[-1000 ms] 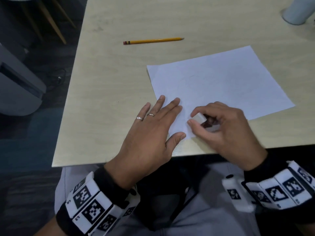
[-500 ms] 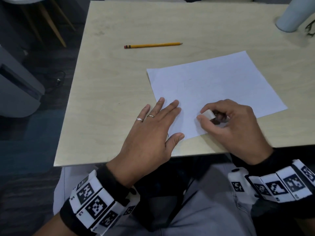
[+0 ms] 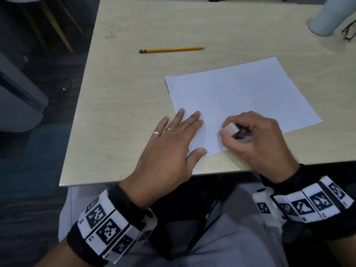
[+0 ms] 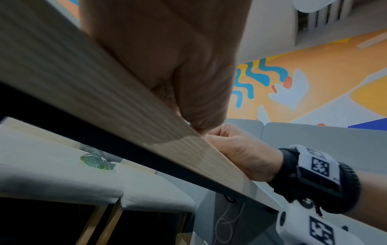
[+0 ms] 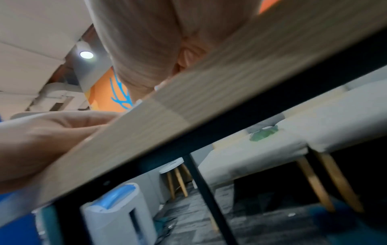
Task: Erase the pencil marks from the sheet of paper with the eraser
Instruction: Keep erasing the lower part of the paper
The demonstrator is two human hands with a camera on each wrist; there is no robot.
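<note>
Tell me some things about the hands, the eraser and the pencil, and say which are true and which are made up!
1. The right hand pinches the white eraser over the sheet of paper. True.
2. The left hand is holding the pencil. False: the pencil lies alone on the table, beyond the paper, and the left hand lies flat with its fingers on the paper's near left corner.
3. The pencil lies on top of the paper. False: it lies on bare table, apart from the paper.
4. The left hand wears two rings. True.
5. A pale cylinder stands at the table's far right corner. True.
</note>
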